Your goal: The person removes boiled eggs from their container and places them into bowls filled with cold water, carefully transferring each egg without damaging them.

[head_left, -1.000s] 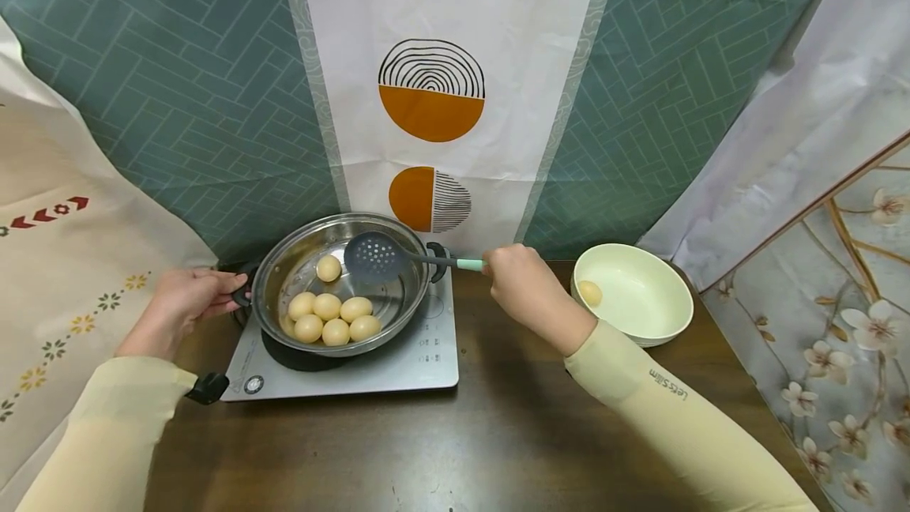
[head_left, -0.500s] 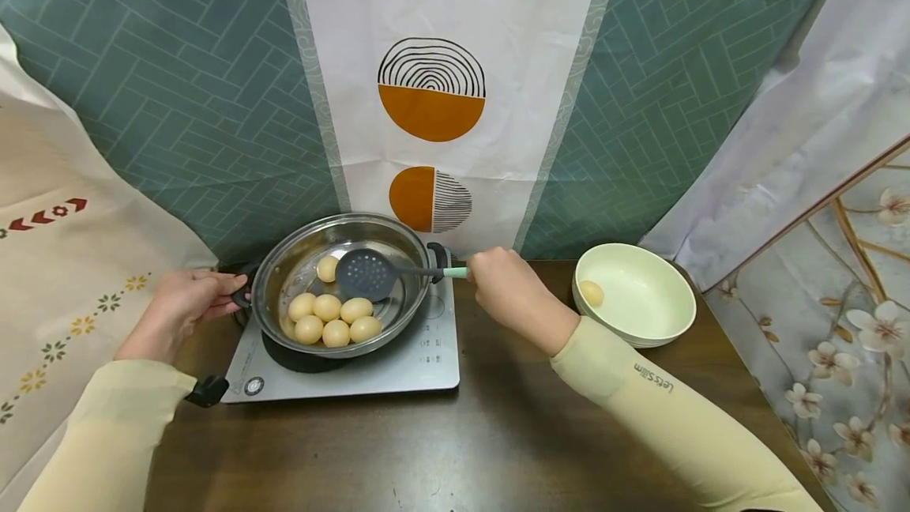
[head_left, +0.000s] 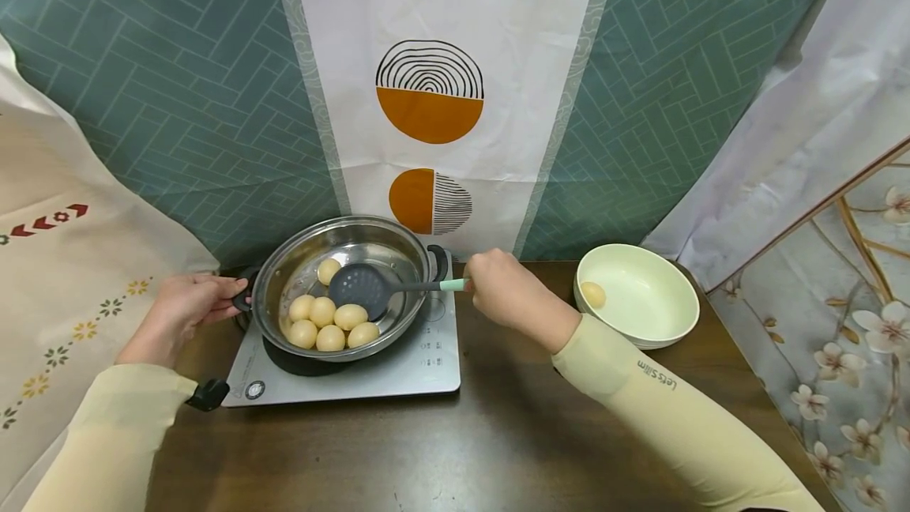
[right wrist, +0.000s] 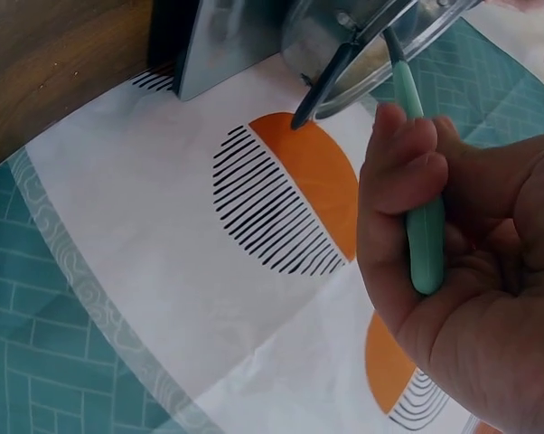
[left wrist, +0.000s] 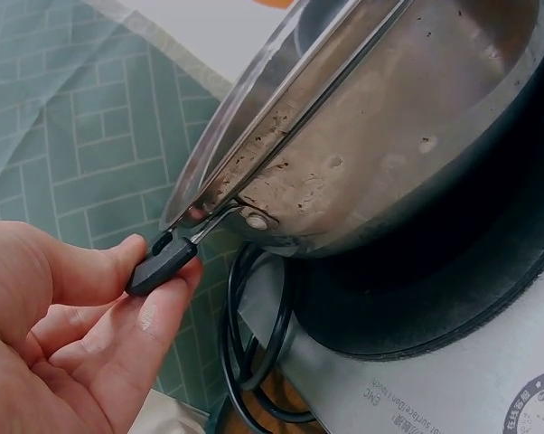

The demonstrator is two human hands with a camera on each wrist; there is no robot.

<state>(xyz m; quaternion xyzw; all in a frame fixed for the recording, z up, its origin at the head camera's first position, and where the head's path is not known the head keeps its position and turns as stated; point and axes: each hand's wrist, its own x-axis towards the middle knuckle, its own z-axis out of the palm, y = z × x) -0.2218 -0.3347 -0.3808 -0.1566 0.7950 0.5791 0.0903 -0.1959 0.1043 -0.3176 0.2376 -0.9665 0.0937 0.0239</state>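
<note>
My left hand point(head_left: 186, 308) pinches the black left handle point(left wrist: 162, 268) of a wide steel pan point(head_left: 407, 259), thumb above and fingers below. In my right hand point(head_left: 508, 291) is the green grip point(right wrist: 426, 244) of a dark slotted skimmer point(head_left: 359, 291), with the fingers curled round it. The skimmer's head is down inside the pan, touching or very close to the cluster of pale brown eggs point(head_left: 330, 338) at the pan's near side. One more egg point(head_left: 329, 271) lies apart at the head's upper left. Whether any egg rests in the skimmer cannot be told.
Under the pan is a flat silver induction cooker point(head_left: 348, 387) on a dark wooden table point(head_left: 498, 433). A cream bowl point(head_left: 643, 299) with one egg point(head_left: 593, 295) stands at the right. A black cable point(left wrist: 231, 353) loops beside the cooker. Patterned cloth point(head_left: 235, 101) hangs behind.
My right hand has moved left, and the skimmer's head has gone left and down toward the eggs. Several eggs in the cluster have shifted slightly left. My left hand stays on the handle.
</note>
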